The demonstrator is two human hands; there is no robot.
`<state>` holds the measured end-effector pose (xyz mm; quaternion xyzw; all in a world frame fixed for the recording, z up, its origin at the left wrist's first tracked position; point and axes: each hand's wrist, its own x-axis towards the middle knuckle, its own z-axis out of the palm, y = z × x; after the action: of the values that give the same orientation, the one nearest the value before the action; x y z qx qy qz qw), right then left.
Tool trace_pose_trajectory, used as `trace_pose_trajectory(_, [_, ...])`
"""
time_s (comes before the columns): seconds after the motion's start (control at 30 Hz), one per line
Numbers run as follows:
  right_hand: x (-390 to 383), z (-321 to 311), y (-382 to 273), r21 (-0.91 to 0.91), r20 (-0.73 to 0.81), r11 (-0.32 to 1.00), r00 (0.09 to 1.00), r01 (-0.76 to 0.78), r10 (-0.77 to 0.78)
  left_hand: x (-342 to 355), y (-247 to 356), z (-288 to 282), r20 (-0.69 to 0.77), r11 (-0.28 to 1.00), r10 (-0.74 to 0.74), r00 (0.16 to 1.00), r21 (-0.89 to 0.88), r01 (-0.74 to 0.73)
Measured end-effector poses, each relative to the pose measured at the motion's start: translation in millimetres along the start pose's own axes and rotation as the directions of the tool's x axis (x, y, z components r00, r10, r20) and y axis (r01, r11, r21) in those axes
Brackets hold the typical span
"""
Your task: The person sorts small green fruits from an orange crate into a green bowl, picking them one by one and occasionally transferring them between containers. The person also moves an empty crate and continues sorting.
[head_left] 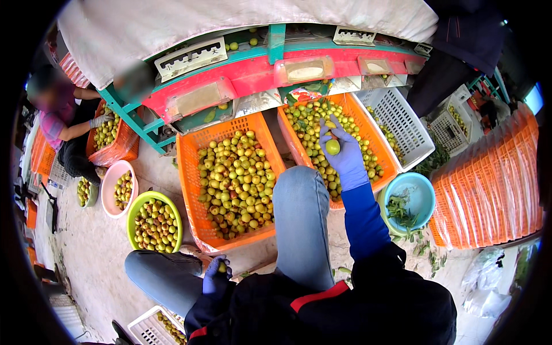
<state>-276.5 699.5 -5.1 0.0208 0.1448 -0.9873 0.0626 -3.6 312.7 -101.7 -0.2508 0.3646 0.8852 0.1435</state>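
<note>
My right hand (349, 158), in a purple glove, is raised over the right orange crate (386, 168) with its fingers curled round a green jujube (333, 147). A second fruit seems to sit near its fingertips. By my left knee, my left hand (213, 282), gloved alike, is closed on a yellowish jujube (222, 267). Between that hand and the machine stands the left orange crate (190, 190), holding many yellow-green jujubes (238, 184), some with brown-red patches. The right crate holds similar fruit and tilts up toward the machine's outlet.
A red and green machine (253, 72) spans the far side. Left are a green basin (131, 221) and pink basin (109, 201) of fruit; a person (60, 115) works beyond. Right are a white crate (411, 129), a blue basin (428, 198) with leaves, and stacked orange crates (489, 184).
</note>
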Motion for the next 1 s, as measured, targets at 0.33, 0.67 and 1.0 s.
trace_pose_trajectory(0.33, [-68,48,18,-0.934,0.252,0.129,0.871,0.332,-0.422,-9,9,25,0.051,0.998,-0.062,0.997,-0.008,0.062])
trace_pose_trajectory(0.67, [-196,68,294,-0.601,0.624,-0.058,0.513,0.797,0.589,-44,25,-8,-0.083,0.928,0.260,0.962,-0.253,-0.273])
trace_pose_trajectory(1.0, [-186,55,272,-0.776,0.595,0.154,0.629,0.612,0.499,-210,122,-165,-0.778,0.828,0.556,0.292,0.487,-0.279])
